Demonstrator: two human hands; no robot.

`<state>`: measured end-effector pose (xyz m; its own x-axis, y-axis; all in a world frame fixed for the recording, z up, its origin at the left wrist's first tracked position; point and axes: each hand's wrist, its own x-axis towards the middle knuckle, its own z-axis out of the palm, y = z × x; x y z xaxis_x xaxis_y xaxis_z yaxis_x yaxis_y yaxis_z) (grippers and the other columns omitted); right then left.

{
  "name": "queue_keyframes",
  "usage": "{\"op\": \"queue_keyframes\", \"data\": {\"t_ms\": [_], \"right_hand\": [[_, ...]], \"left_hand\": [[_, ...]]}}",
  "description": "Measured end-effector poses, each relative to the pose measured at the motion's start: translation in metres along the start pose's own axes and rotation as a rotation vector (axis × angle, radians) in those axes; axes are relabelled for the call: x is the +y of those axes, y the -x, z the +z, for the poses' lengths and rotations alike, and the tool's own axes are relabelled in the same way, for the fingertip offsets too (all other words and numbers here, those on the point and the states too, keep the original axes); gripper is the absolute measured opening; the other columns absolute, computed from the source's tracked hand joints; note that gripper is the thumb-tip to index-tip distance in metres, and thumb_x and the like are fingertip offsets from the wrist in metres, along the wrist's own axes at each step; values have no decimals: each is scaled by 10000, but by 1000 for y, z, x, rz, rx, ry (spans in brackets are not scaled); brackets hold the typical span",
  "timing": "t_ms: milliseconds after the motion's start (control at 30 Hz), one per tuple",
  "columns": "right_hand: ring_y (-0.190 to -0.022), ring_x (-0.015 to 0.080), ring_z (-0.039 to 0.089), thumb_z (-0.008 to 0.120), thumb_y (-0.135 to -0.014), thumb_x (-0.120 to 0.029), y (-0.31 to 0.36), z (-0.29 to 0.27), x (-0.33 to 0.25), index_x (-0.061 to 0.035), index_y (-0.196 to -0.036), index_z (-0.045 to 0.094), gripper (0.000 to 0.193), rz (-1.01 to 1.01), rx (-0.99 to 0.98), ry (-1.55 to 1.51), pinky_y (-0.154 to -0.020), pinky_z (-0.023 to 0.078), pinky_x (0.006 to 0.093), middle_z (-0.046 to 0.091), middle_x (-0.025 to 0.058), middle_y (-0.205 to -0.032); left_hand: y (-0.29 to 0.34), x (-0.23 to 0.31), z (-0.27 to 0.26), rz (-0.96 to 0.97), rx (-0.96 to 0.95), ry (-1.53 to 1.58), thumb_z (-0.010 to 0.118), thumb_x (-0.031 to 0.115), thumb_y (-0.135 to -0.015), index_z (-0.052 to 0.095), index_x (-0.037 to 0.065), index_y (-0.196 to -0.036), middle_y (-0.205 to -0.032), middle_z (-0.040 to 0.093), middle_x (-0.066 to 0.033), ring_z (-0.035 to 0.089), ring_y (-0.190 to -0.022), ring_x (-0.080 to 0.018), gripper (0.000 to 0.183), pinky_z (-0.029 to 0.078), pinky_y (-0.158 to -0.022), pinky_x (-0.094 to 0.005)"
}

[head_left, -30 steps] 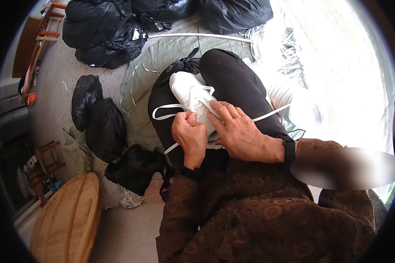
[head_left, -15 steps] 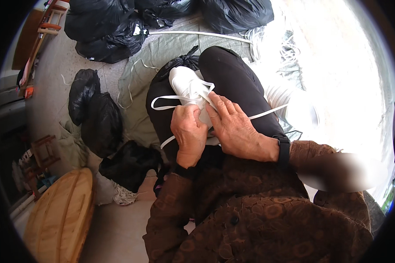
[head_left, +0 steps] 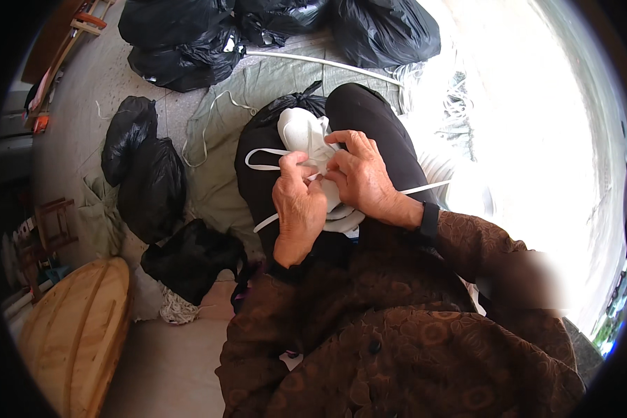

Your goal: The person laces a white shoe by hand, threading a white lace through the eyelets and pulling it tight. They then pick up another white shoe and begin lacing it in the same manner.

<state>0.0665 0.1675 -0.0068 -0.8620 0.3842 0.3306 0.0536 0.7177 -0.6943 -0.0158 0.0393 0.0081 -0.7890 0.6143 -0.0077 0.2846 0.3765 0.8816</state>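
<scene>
A white shoe rests on my lap, its toe pointing away from me. White shoelace runs through its front, with a loop standing out on the left and loose ends trailing to both sides. My left hand is closed at the left of the lacing, thumb and finger pinching the lace. From the right, my right hand bends over the shoe opening, its fingertips closed on the lace close to the left fingers. The exact pinch points are partly hidden by the fingers.
Several black plastic bags lie on the floor ahead and to the left. A green-grey cloth spreads beneath my legs. At the right are coils of white cord, washed out by glare. A wooden oval board stands at lower left.
My left hand has opened from a fist to a fingertip pinch. The right hand has drawn its fingers in from lying over the shoe's side to curl at the lacing. The view has shifted slightly.
</scene>
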Motion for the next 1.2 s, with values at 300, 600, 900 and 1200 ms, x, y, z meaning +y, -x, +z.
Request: {"op": "queue_keyframes", "data": {"t_ms": [300, 600, 900, 1200], "right_hand": [[-960, 244, 643, 666, -859, -16, -23, -51, 10, 8, -866, 609, 62, 408, -36, -511, -896, 514, 367, 676, 147, -1051], [-593, 112, 546, 506, -1035, -182, -32, -121, 65, -55, -916, 499, 174, 575, 10, -637, -584, 462, 250, 555, 18, -689], [-573, 155, 528, 686, -923, -170, -39, -86, 74, -34, -1017, 583, 194, 337, -259, -186, -542, 430, 328, 568, 75, -656], [-715, 271, 686, 651, -757, -134, -81, -15, 16, -57, -970, 600, 232, -625, -675, 328, -580, 528, 383, 664, 74, -739]], "left_hand": [[-28, -11, -25, 313, 68, -560, 761, 83, -713, 684, 67, -876, -1014, 559, -153, 502, -980, -332, 181, 402, -875, -440], [-25, -27, -20, -172, -83, -499, 670, 95, -721, 715, 12, -708, -846, 651, -188, 599, -852, -373, 96, 485, -773, -464], [-8, -24, -36, 28, 162, -385, 751, 46, -707, 617, 23, -865, -841, 596, -121, 596, -827, -288, 209, 488, -740, -405], [33, 3, -33, -162, -19, -248, 725, 200, -840, 639, 0, -936, -829, 660, -148, 650, -732, -295, 238, 517, -694, -383]]}}
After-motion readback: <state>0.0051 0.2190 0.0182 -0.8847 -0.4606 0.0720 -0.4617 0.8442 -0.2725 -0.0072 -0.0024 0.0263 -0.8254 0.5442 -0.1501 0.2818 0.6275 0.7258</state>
